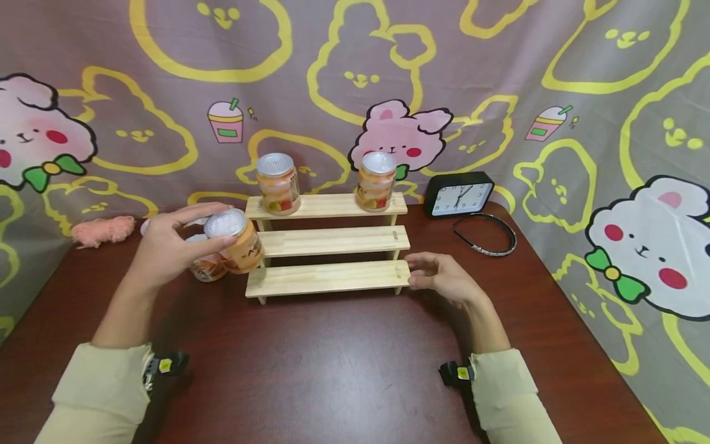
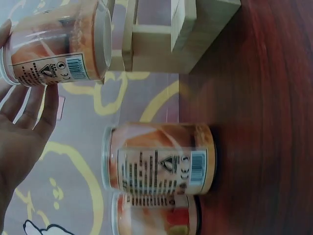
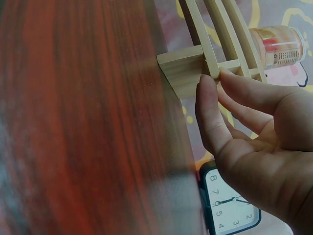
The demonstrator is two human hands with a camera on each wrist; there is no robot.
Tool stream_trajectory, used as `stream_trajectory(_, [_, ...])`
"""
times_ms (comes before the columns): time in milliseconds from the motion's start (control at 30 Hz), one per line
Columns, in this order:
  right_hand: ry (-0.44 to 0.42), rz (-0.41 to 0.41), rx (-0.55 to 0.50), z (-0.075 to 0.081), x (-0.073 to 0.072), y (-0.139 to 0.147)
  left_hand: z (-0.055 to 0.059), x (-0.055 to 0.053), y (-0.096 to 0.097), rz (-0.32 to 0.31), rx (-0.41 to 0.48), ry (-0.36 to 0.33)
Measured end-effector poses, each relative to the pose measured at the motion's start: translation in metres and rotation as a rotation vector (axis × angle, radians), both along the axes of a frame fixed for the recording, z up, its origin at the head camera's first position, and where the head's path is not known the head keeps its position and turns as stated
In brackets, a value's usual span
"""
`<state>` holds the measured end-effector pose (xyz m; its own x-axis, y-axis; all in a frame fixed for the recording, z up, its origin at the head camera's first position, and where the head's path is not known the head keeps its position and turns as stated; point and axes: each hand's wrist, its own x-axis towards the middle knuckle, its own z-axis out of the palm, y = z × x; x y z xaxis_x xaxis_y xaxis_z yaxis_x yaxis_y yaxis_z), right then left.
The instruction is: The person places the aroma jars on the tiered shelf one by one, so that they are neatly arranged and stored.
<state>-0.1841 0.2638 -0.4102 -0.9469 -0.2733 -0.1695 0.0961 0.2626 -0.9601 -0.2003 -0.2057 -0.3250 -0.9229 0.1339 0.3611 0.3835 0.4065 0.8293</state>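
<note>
My left hand [image 1: 169,243] grips an orange-labelled can [image 1: 244,250] by its upper part, thumb on the near side. The can hangs upright at the left end of a three-tier wooden display shelf [image 1: 327,279], raised above the table in the left wrist view. Below it, two similar cans stand on the table; the nearer can [image 2: 161,159] partly covers the other can [image 2: 156,215]. At the shelf's right end, my right hand [image 1: 446,280] pinches the lowest board between thumb and fingertips. Two more cans stand on the top tier, a left can [image 1: 278,185] and a right can [image 1: 377,182].
A black-framed clock [image 1: 459,196] stands right of the shelf, with a dark headband [image 1: 490,250] in front of it. A bundle of pink yarn [image 1: 103,231] lies at the back left of the brown table [image 1: 310,364]. Patterned cloth [image 1: 310,55] hangs behind.
</note>
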Motion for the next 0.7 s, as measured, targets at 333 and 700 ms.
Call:
stream_trajectory(333, [0.015,-0.002,0.002,0.0,0.0,0.001,0.0,-0.011,0.022,-0.03,0.033,0.029])
stream_trajectory(700, [0.015,0.003,-0.001,0.0,-0.001,0.0,0.0,-0.015,0.05,-0.057,-0.01,0.093])
